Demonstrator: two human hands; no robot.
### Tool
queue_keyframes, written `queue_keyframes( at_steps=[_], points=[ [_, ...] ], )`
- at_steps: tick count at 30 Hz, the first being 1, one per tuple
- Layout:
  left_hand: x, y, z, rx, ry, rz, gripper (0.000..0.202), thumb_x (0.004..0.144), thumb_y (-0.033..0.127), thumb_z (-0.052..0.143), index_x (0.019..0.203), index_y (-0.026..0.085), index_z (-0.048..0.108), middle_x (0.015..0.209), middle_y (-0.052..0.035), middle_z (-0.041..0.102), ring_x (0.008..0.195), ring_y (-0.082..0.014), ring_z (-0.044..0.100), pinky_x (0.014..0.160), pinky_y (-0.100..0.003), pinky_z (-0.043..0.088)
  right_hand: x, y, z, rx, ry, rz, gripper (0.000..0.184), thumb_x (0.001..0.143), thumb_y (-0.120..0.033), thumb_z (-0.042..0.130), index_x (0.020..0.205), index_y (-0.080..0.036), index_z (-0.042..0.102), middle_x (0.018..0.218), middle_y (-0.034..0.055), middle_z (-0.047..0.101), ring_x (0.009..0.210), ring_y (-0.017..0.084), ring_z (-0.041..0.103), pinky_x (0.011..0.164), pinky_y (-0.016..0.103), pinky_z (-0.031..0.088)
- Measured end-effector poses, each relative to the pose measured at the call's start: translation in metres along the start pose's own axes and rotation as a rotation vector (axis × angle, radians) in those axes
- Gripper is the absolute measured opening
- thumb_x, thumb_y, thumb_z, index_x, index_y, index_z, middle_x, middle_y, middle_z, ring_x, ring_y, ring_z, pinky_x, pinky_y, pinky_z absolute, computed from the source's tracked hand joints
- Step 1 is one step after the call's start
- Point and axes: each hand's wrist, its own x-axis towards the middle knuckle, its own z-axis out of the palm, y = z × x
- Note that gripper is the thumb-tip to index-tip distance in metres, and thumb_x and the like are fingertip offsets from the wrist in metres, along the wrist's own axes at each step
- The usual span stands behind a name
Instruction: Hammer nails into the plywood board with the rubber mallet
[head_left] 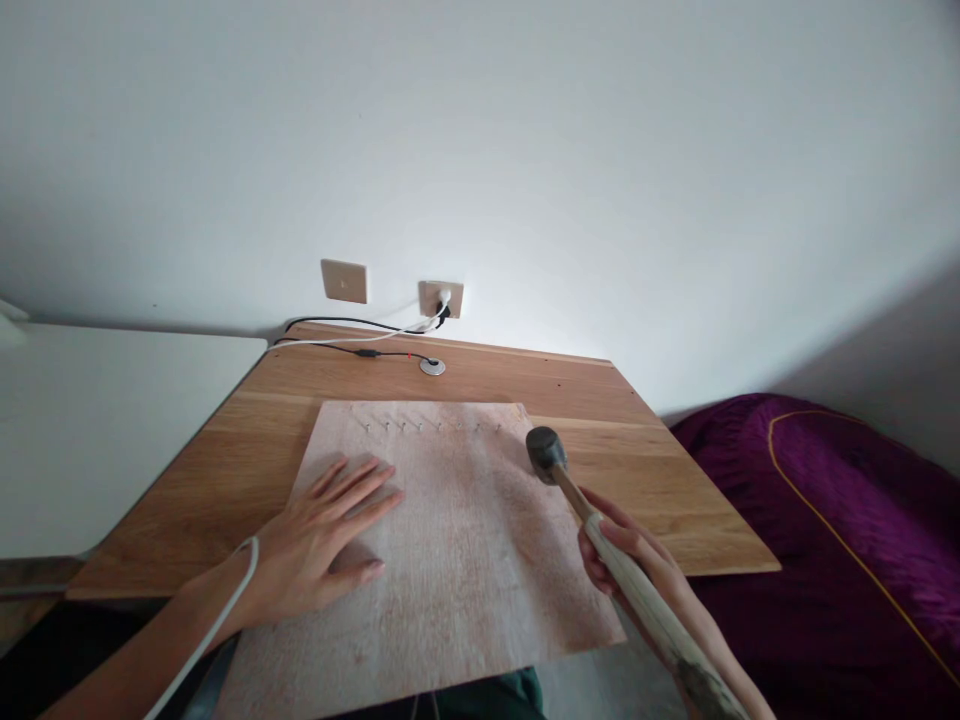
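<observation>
A pale plywood board (pixel 457 560) lies on the wooden desk, its near edge reaching past the desk's front. Several nails (pixel 420 427) stand in a row near the board's far edge. My left hand (pixel 330 540) rests flat on the left part of the board, fingers spread, below the left end of the row. My right hand (pixel 637 550) is wrapped round the wooden handle of a mallet (pixel 546 452) with a dark head. The mallet head hangs over the board's right edge, to the right of the last nail. A white cord loops over my left wrist.
The wooden desk (pixel 660 480) meets the wall, where a socket (pixel 441 298) has plugs and cables in it. Black and white cables run left along the desk's back, near a round grommet (pixel 432 367). A white surface (pixel 135 430) adjoins at left; purple fabric (pixel 750 480) lies at right.
</observation>
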Motion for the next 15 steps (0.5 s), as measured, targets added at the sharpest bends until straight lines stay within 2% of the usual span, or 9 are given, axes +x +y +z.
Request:
queue_keyframes(
  at_steps=[3,6,9,15],
  points=[
    [-0.001,0.001,0.001,0.028,0.005,-0.001,0.071,0.101,0.055,0.061,0.165,0.032,0.037,0.172,-0.0095,0.036,0.157,-0.0366,0.036,0.129,-0.063,0.026,0.002,-0.001,0.007,0.049,-0.019,0.009,0.064,0.070,-0.048,0.089,0.120,-0.015,0.066,0.069,0.0000,0.066,0.055,0.013,0.056,0.053,0.025,0.045],
    [-0.002,0.002,0.002,0.034,0.013,-0.004,0.071,0.101,0.054,0.060,0.165,0.032,0.037,0.170,-0.0089,0.039,0.157,-0.0363,0.035,0.130,-0.063,0.026,0.004,0.003,0.009,0.119,-0.067,0.004,0.052,0.074,-0.045,0.084,0.114,-0.017,0.067,0.066,-0.0022,0.063,0.051,0.011,0.051,0.048,0.023,0.041],
    [-0.003,0.002,0.003,0.017,0.024,-0.005,0.071,0.101,0.054,0.060,0.165,0.033,0.036,0.170,-0.0076,0.039,0.157,-0.0358,0.035,0.130,-0.063,0.024,0.007,0.009,0.002,0.180,-0.124,0.022,0.051,0.076,-0.044,0.082,0.117,-0.019,0.066,0.064,-0.0038,0.060,0.048,0.011,0.049,0.045,0.021,0.035],
    [-0.002,0.003,0.003,0.008,0.026,-0.014,0.069,0.102,0.056,0.058,0.164,0.034,0.038,0.171,-0.0074,0.038,0.157,-0.0358,0.035,0.130,-0.063,0.024,0.009,0.013,-0.008,0.184,-0.147,0.062,0.054,0.075,-0.045,0.082,0.118,-0.020,0.063,0.065,-0.0041,0.061,0.049,0.011,0.053,0.044,0.020,0.040]
  ],
)
